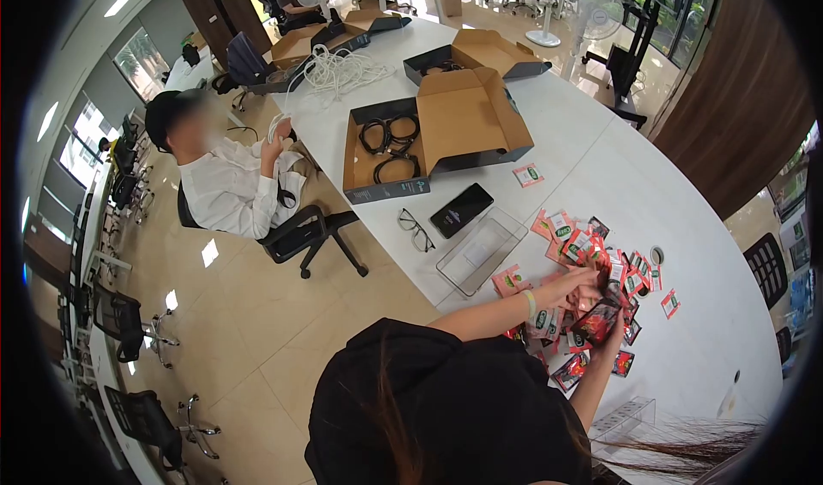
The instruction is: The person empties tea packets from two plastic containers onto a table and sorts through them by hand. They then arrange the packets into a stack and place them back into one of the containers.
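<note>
My right hand [610, 341] is closed round a dark red and black packet [597, 320], which is tilted over the pile. Beside it, my left hand [577, 286] has its fingers bent in at the packet's upper end; I cannot tell what is between them. Under and around both hands spreads a loose heap of small sachets [559, 225], red, pink and white with green labels. A few darker red-black packets [570, 370] lie at the heap's near side. One sachet [670, 303] rests apart on the right.
A clear plastic box [482, 252], a black phone [461, 211] and glasses [417, 230] lie left of the heap. Farther back stand open cardboard boxes [476, 116] with black cables [390, 138], and white cables [343, 72]. A seated person [227, 181] is at the left edge. A clear rack [624, 418] stands near my right forearm.
</note>
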The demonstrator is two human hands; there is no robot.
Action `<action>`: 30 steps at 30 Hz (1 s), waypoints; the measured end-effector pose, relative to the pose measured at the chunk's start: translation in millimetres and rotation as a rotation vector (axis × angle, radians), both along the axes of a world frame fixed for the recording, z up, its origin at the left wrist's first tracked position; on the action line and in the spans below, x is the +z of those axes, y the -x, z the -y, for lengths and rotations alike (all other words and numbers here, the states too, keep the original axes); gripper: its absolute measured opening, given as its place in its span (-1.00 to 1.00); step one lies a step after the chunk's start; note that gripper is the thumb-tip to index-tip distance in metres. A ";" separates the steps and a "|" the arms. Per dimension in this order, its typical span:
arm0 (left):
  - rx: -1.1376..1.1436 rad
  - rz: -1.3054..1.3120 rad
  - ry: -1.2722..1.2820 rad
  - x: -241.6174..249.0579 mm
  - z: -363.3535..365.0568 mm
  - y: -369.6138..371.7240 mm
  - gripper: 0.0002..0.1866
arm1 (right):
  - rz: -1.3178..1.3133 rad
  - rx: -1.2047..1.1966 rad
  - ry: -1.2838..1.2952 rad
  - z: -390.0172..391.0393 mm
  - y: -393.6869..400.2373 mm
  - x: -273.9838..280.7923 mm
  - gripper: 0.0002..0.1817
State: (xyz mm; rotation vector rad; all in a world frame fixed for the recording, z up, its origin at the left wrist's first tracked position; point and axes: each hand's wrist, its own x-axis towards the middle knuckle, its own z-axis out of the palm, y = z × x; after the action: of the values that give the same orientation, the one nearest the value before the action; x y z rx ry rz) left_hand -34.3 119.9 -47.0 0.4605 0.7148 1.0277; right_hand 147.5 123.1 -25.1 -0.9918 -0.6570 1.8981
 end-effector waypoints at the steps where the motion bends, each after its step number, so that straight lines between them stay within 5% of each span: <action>1: 0.034 -0.085 -0.062 14.9 6.2 -0.1 -0.36 | -0.019 -0.037 -0.068 3.2 1.5 10.9 -0.55; 5: 0.031 -0.125 -0.153 62.9 9.5 7.6 -0.24 | -0.053 0.049 -0.326 4.7 -11.1 38.4 -0.52; 7: 0.004 -0.366 -0.244 75.2 16.0 18.5 -0.20 | 0.053 0.001 -0.355 0.3 -24.3 32.2 -0.51; 10: 0.080 -0.479 -0.352 5.8 6.3 28.4 -0.20 | 0.194 -0.082 -0.396 5.8 -45.0 23.6 -0.49; 12: 0.177 -1.006 -0.532 -1.9 32.5 46.5 -0.25 | 0.787 -0.081 -0.433 11.8 -73.1 4.8 -0.52; 14: 0.158 -1.249 -0.509 -9.5 68.3 58.7 -0.32 | 0.860 -0.089 -0.435 26.8 -109.1 -38.0 -0.51; 16: -0.147 -1.422 -0.358 36.5 106.1 67.1 -0.26 | 1.158 -0.044 -0.323 49.7 -144.0 -76.9 -0.48; 18: -0.090 -1.342 0.025 -5.3 145.9 62.8 -0.11 | 1.207 0.045 -0.117 76.0 -167.4 -108.2 -0.45; 20: -0.093 -1.274 0.145 -45.1 174.5 55.9 0.04 | 0.881 0.024 0.055 102.3 -153.8 -91.1 -0.38; 22: -0.096 -1.223 0.077 -60.8 183.4 48.5 0.08 | 0.617 0.107 0.161 109.6 -154.0 -105.6 -0.35; 24: -0.095 -1.164 0.011 -76.9 183.3 41.0 0.13 | 0.561 0.168 0.162 121.7 -107.8 -48.4 -0.33; 26: -0.017 -0.860 0.055 -82.9 167.5 31.9 0.18 | 0.563 0.233 0.141 114.3 -93.9 -58.4 -0.33; 30: -0.163 -0.809 0.229 -66.2 132.6 3.5 0.26 | 0.459 0.334 0.088 105.0 -90.4 -111.2 -0.33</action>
State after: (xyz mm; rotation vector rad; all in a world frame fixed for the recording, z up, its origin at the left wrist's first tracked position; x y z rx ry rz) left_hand -37.8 -12.7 -113.2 0.7289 1.4690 0.5708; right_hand 237.8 18.1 -136.4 -1.4706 -1.0662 2.0088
